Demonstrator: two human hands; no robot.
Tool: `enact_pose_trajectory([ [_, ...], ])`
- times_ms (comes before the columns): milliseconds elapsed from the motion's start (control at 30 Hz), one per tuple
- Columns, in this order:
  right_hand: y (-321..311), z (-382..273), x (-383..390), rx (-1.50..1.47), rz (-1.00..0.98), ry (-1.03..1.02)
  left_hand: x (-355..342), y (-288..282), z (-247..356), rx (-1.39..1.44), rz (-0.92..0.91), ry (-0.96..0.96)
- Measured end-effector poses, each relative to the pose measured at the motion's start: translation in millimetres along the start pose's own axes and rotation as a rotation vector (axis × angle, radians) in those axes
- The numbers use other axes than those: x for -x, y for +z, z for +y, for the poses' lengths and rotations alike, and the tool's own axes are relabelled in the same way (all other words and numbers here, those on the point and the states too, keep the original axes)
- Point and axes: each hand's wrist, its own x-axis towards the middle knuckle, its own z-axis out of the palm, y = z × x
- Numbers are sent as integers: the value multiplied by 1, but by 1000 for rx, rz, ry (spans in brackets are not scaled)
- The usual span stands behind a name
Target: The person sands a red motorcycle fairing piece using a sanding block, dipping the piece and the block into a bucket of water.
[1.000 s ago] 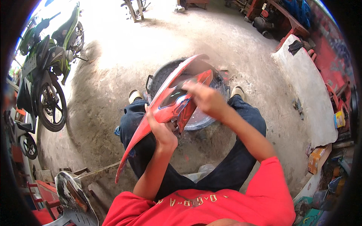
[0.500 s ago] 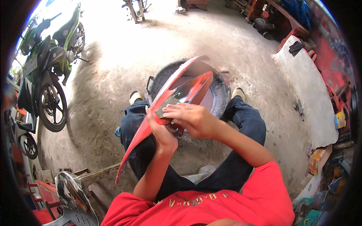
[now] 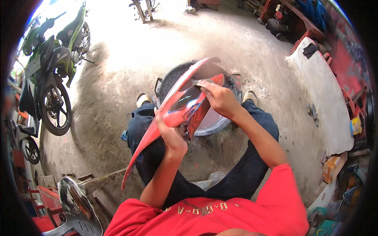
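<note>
A long red motorcycle body panel with dark, white and blue graphics leans slantwise over my lap and a black tub. My left hand grips its near edge, thumb on top and fingers mostly hidden beneath. Toward the far end, my right hand is bent over the panel's upper wing, pressing a small grey-green sheet of sandpaper to it. Most of that sheet is covered by my fingers. Below the panel, the round black tub holds murky greyish-pink water and stands between my feet.
A dark green motorcycle is parked at the left. Near lower left lies a scuffed grey-black plastic part. A large white panel lies along the right, with a cardboard box beside it. Red workbenches stand far right.
My right hand has slid away from me and to the right along the panel, taking the sandpaper from the middle graphics to the far wing. My left hand keeps its hold.
</note>
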Motion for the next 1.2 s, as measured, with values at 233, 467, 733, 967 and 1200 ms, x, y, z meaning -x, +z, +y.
enact_pose_trajectory([
  [233, 10, -18, -1, -60, -43, -356, -7, -1, -6, 64, 68, 67],
  [467, 16, -68, 11, -189, -107, -500, -2, -9, 3, 84, 3, -65],
  [733, 18, -29, 2, -63, -43, -273, 0, -3, 5, 32, 38, 40],
  [967, -1, 13, -9, 18, -33, -6, 1, 8, -1, 42, 59, 42],
  [1200, 12, -56, 13, -255, -120, -407, -4, -14, 0, 16, -64, 11],
])
